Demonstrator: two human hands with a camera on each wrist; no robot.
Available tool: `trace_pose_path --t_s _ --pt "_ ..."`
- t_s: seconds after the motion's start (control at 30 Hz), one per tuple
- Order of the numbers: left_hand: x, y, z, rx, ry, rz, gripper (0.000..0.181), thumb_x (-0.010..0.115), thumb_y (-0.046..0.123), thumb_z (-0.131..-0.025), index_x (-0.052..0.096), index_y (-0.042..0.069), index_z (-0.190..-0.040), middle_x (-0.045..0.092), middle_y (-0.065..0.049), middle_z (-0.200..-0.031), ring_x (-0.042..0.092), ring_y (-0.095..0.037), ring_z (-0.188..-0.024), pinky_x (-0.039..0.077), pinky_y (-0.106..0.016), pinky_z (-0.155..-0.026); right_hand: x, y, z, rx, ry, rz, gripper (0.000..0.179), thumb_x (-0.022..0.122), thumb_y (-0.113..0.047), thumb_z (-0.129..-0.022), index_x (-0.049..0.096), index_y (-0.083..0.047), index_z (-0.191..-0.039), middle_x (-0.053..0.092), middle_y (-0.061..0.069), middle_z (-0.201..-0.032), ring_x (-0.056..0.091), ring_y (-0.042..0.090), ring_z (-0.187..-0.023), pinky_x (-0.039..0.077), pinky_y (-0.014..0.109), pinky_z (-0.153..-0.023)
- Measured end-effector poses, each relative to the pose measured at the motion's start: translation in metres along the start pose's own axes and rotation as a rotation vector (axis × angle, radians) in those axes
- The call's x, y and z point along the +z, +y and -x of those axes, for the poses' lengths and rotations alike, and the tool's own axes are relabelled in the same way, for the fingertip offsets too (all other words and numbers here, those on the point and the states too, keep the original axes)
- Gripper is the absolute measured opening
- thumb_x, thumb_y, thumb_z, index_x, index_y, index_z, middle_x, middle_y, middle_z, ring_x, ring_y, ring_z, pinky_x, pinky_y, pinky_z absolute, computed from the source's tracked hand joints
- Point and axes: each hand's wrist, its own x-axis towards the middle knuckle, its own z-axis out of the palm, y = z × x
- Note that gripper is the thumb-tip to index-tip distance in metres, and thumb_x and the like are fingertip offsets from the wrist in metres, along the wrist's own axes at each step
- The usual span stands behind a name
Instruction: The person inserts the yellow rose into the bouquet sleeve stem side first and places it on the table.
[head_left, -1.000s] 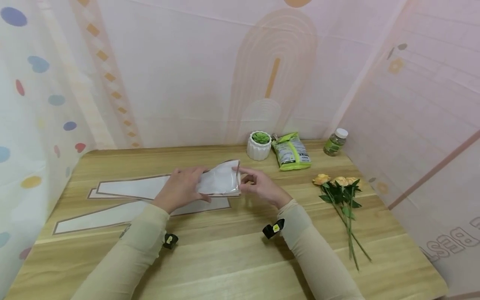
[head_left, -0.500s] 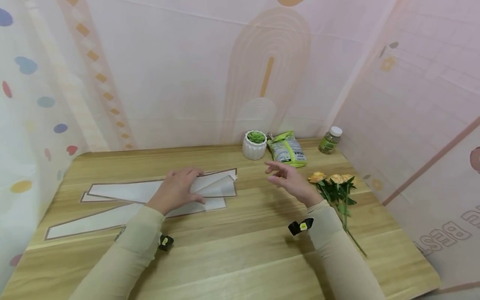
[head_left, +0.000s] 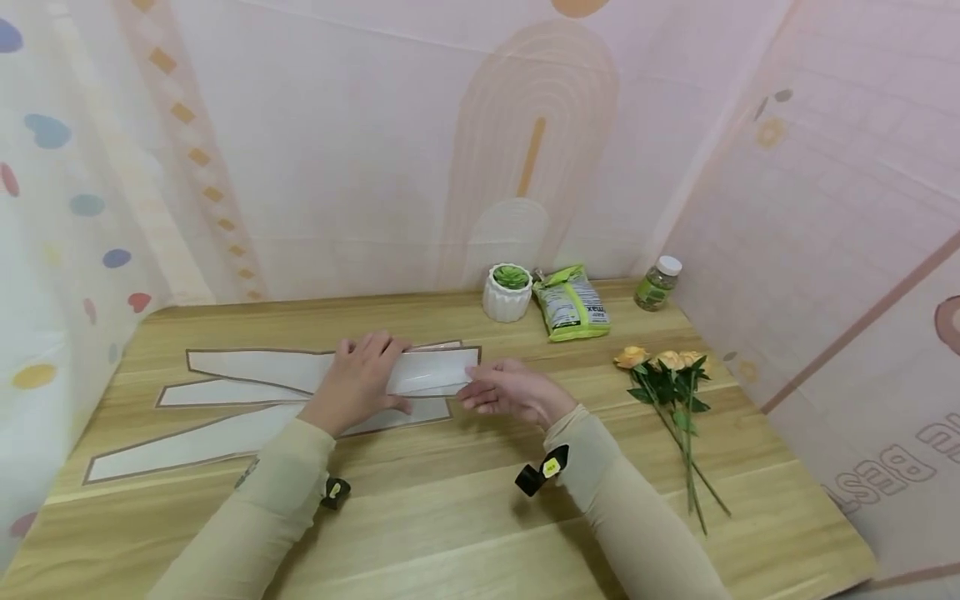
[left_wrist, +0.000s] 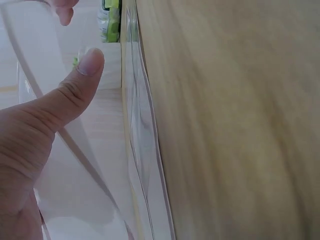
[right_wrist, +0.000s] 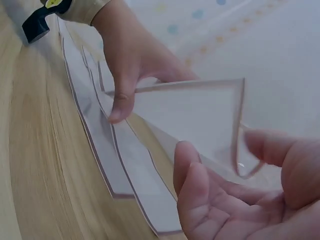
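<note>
Several long white strips with brown edges and a glossy clear face, the lowest strip (head_left: 187, 437) nearest the person, lie fanned out at the left of the table. My left hand (head_left: 358, 379) grips the top strip (head_left: 431, 371) near its middle, fingers over its far side and thumb at its near side. At that strip's right end, my right hand (head_left: 517, 392) pinches a corner between thumb and fingers. The right wrist view shows this end (right_wrist: 200, 107) raised off the other strips, its corner bent. The part beneath my left palm is hidden.
A white pot with a green succulent (head_left: 507, 292), a green packet (head_left: 572, 304) and a white-capped jar (head_left: 657, 283) stand along the back. Yellow roses (head_left: 671, 375) lie at the right. A patterned curtain (head_left: 337, 150) hangs behind the wooden table (head_left: 450, 517).
My right hand left the strip's end, moved right, then came back to its corner. The folded-over end is flatter now. The top strip's left end has swung away from the strip below.
</note>
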Motion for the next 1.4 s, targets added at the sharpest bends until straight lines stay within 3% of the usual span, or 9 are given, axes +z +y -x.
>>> trace_pose_path --t_s 0.13,0.27,0.43,0.6,0.83,0.97,1.13,1.27,1.4 --pt "0.000 0.000 0.002 0.004 0.028 -0.013 0.095 0.096 0.051 -0.054 0.057 0.007 -0.129 0.054 -0.008 -0.106 0.053 -0.030 -0.105 0.038 -0.054 -0.084 0.006 0.002 -0.004 0.027 0.026 -0.036 0.015 0.056 -0.006 -0.102 0.064 0.006 -0.107 0.073 0.017 -0.097 0.069 0.016 -0.078 0.056 0.024 -0.070" --pt "-0.001 -0.003 0.005 0.001 0.035 -0.033 0.103 0.095 0.054 -0.050 0.055 0.005 -0.131 0.053 -0.009 -0.106 0.052 -0.031 -0.105 0.039 -0.056 -0.085 0.010 0.006 -0.007 0.011 0.091 -0.021 0.015 0.057 -0.005 -0.101 0.065 0.007 -0.107 0.072 0.010 -0.089 0.066 0.013 -0.074 0.054 0.021 -0.065" --pt "-0.006 -0.002 0.006 0.001 0.014 -0.007 0.126 0.090 0.062 -0.045 0.040 0.008 -0.147 0.047 -0.017 -0.130 0.042 -0.036 -0.125 0.029 -0.069 -0.099 0.018 0.009 -0.013 -0.071 0.210 0.125 0.013 0.061 -0.009 -0.100 0.066 0.002 -0.096 0.064 0.004 -0.078 0.058 0.012 -0.067 0.050 0.022 -0.061" --pt "-0.017 0.014 -0.001 0.032 0.030 0.057 0.110 0.084 0.061 -0.062 0.038 0.012 -0.150 0.035 -0.016 -0.144 0.033 -0.037 -0.133 0.025 -0.066 -0.100 0.022 0.007 -0.016 -0.188 0.303 0.275 0.016 0.063 -0.011 -0.100 0.066 0.000 -0.087 0.056 0.001 -0.070 0.053 0.012 -0.064 0.046 0.025 -0.059" --pt "-0.014 0.030 -0.007 0.096 0.092 0.080 0.081 0.079 0.053 -0.082 0.048 0.009 -0.142 0.048 -0.014 -0.139 0.046 -0.034 -0.127 0.039 -0.055 -0.093 0.030 0.004 -0.019 -0.254 0.294 0.249 0.016 0.062 -0.007 -0.100 0.064 0.001 -0.087 0.058 0.002 -0.076 0.056 0.010 -0.068 0.052 0.024 -0.062" --pt "-0.009 0.034 -0.004 0.056 0.025 0.096 0.078 0.075 0.053 -0.086 0.048 0.008 -0.144 0.053 -0.015 -0.140 0.050 -0.032 -0.130 0.044 -0.054 -0.091 0.034 0.004 -0.020 -0.288 0.278 0.191 0.017 0.062 -0.003 -0.100 0.062 0.000 -0.083 0.059 0.001 -0.076 0.058 0.009 -0.068 0.054 0.024 -0.063" --pt "-0.011 0.038 -0.005 -0.009 -0.016 0.188 0.053 0.064 0.049 -0.096 0.058 0.012 -0.135 0.057 -0.011 -0.138 0.053 -0.029 -0.129 0.045 -0.054 -0.091 0.037 0.002 -0.020 -0.312 0.279 0.201 0.018 0.066 -0.005 -0.098 0.063 -0.002 -0.080 0.060 0.000 -0.074 0.057 0.009 -0.065 0.054 0.026 -0.064" --pt "-0.019 0.044 -0.012 -0.120 0.021 0.349 0.038 0.057 0.043 -0.102 0.065 0.013 -0.124 0.062 -0.007 -0.130 0.060 -0.028 -0.120 0.049 -0.052 -0.093 0.039 0.002 -0.019 -0.368 0.282 0.292 0.019 0.069 -0.009 -0.096 0.064 -0.002 -0.080 0.061 -0.001 -0.074 0.056 0.009 -0.065 0.053 0.026 -0.062" --pt "-0.026 0.050 -0.016 -0.251 0.068 0.427 0.036 0.065 0.045 -0.098 0.069 0.013 -0.114 0.069 -0.002 -0.113 0.067 -0.024 -0.102 0.054 -0.046 -0.080 0.043 0.002 -0.020 -0.457 0.282 0.454 0.020 0.072 -0.010 -0.094 0.065 -0.001 -0.079 0.063 -0.001 -0.073 0.056 0.008 -0.065 0.050 0.023 -0.060"
